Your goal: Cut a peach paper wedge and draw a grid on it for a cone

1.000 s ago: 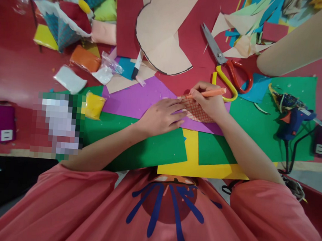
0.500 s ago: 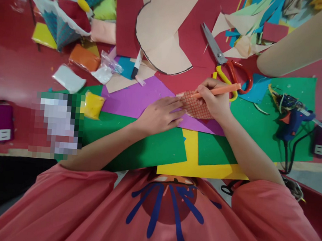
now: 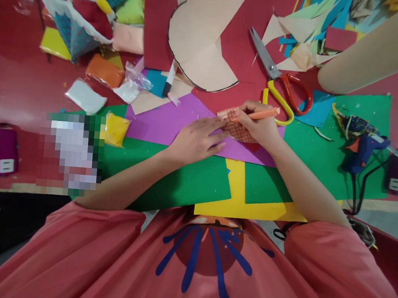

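My right hand (image 3: 261,126) is closed around an orange marker (image 3: 265,113), its tip down on a small paper cutout (image 3: 243,133) covered in a reddish-orange grid. Part of that cutout is hidden under my fingers. My left hand (image 3: 199,140) lies flat, fingers stretched out, its fingertips on the cutout's left edge. Beneath both is a sheet of purple paper (image 3: 159,123), lying over green paper (image 3: 182,184). Scissors (image 3: 277,75) with red and yellow handles rest blades open just beyond my right hand.
A large cream paper shape (image 3: 200,43) with a black outline lies ahead on red paper. At right are a blue glue gun (image 3: 360,152) with its cord and a cream tube (image 3: 372,52). Clay packets, including a yellow one (image 3: 115,129), and a black-and-white marker (image 3: 169,80) sit at left.
My right hand and the orange marker have shifted left across the gridded cutout, closer to my left fingertips. The cutout's outline appears turned slightly. My left hand has hardly moved.
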`<control>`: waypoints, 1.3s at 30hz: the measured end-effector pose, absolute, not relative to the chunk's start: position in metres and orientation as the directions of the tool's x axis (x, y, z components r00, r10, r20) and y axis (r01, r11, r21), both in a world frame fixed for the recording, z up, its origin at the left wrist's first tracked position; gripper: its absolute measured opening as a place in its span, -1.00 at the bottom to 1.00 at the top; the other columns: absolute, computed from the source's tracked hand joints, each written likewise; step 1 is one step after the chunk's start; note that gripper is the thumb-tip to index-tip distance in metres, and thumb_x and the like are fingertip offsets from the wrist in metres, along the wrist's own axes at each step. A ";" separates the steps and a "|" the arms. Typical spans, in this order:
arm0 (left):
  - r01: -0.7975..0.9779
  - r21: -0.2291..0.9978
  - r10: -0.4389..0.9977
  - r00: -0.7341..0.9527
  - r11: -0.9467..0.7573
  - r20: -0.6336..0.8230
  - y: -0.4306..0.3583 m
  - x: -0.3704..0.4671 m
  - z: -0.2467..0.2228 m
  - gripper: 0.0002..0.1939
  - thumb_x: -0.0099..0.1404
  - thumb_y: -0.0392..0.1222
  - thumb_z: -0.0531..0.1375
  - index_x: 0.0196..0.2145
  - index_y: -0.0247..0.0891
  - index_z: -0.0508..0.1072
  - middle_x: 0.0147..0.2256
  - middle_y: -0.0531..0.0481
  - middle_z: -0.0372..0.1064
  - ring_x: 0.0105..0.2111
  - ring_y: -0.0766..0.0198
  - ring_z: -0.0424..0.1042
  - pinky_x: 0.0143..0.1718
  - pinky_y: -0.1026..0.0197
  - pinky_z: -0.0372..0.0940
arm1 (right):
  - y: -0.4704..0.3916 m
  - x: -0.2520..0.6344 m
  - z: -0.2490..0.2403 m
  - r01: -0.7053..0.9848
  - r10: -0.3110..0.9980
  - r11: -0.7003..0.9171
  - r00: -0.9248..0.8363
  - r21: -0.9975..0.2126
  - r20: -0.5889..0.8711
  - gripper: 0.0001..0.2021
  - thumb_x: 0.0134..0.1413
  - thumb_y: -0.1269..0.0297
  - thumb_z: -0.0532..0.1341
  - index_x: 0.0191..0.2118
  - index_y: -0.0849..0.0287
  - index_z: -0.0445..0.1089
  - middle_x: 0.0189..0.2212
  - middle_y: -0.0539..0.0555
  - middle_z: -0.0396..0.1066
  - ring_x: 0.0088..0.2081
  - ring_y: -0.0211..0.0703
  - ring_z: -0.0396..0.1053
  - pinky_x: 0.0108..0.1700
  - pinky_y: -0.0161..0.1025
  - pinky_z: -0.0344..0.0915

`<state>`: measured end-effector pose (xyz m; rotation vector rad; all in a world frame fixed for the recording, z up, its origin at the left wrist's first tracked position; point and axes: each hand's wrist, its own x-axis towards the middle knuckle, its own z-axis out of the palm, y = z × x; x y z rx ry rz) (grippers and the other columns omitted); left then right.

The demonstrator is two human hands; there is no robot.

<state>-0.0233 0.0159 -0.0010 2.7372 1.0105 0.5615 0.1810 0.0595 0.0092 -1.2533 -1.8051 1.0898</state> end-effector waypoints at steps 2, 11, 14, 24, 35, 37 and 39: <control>0.589 0.279 0.651 0.701 -0.759 0.292 0.016 -0.023 -0.001 -0.66 0.44 -0.13 0.03 -0.04 -0.32 0.52 0.03 -0.25 0.46 0.09 -0.02 0.42 0.05 -0.06 0.39 | 0.060 0.181 0.010 0.397 0.948 0.170 -0.315 -0.902 0.041 -0.72 0.07 0.43 0.19 -0.60 0.11 0.16 -0.61 -0.05 0.26 -0.51 -0.25 0.21 -0.41 -0.22 0.15; 0.584 0.314 0.661 0.694 -0.748 0.284 0.017 -0.023 -0.003 -0.65 0.45 -0.11 0.02 -0.05 -0.31 0.51 0.04 -0.25 0.44 0.11 0.01 0.41 0.07 -0.05 0.37 | 0.056 0.180 0.019 0.300 0.983 0.123 -0.170 -0.946 0.074 -0.69 0.06 0.41 0.14 -0.66 0.09 0.13 -0.69 -0.07 0.21 -0.61 -0.28 0.14 -0.51 -0.24 0.10; 0.601 0.315 0.677 0.684 -0.735 0.272 0.017 -0.023 -0.004 -0.66 0.45 -0.11 0.02 -0.05 -0.32 0.51 0.07 -0.26 0.42 0.11 -0.01 0.40 0.08 -0.07 0.36 | 0.055 0.180 0.019 0.296 0.985 0.126 -0.154 -0.947 0.083 -0.69 0.10 0.34 0.14 -0.63 0.09 0.13 -0.68 -0.08 0.18 -0.61 -0.29 0.12 -0.51 -0.24 0.11; 0.620 0.344 0.703 0.675 -0.705 0.225 0.016 -0.023 -0.002 -0.66 0.44 -0.13 0.01 -0.01 -0.29 0.49 0.08 -0.25 0.40 0.14 -0.02 0.37 0.10 -0.10 0.35 | 0.058 0.180 0.014 0.389 0.959 0.152 -0.280 -0.909 0.041 -0.72 0.05 0.36 0.15 -0.61 0.10 0.11 -0.64 -0.07 0.15 -0.53 -0.27 0.13 -0.40 -0.23 0.15; 0.619 0.369 0.710 0.673 -0.693 0.205 0.017 -0.023 -0.001 -0.67 0.44 -0.14 0.01 -0.05 -0.30 0.50 0.09 -0.26 0.40 0.16 -0.03 0.34 0.12 -0.13 0.32 | 0.060 0.180 0.012 0.431 0.940 0.170 -0.342 -0.886 0.014 -0.64 -0.03 0.52 0.11 -0.68 0.10 -0.02 -0.68 -0.09 0.05 -0.56 -0.28 0.03 -0.45 -0.23 0.07; 0.617 0.355 0.704 0.677 -0.702 0.215 0.017 -0.023 -0.001 -0.66 0.44 -0.13 0.01 -0.05 -0.32 0.50 0.08 -0.28 0.41 0.14 -0.04 0.36 0.10 -0.13 0.34 | 0.060 0.180 0.012 0.407 0.944 0.167 -0.329 -0.898 0.027 -0.67 -0.02 0.51 0.12 -0.66 0.10 0.02 -0.66 -0.08 0.10 -0.55 -0.28 0.08 -0.44 -0.22 0.09; 0.614 0.337 0.695 0.680 -0.714 0.234 0.017 -0.022 -0.001 -0.65 0.44 -0.13 0.01 -0.06 -0.34 0.50 0.06 -0.29 0.42 0.12 -0.04 0.39 0.08 -0.11 0.36 | 0.059 0.180 0.012 0.398 0.949 0.165 -0.314 -0.902 0.034 -0.70 -0.02 0.47 0.13 -0.64 0.09 0.03 -0.64 -0.07 0.12 -0.53 -0.27 0.11 -0.44 -0.22 0.09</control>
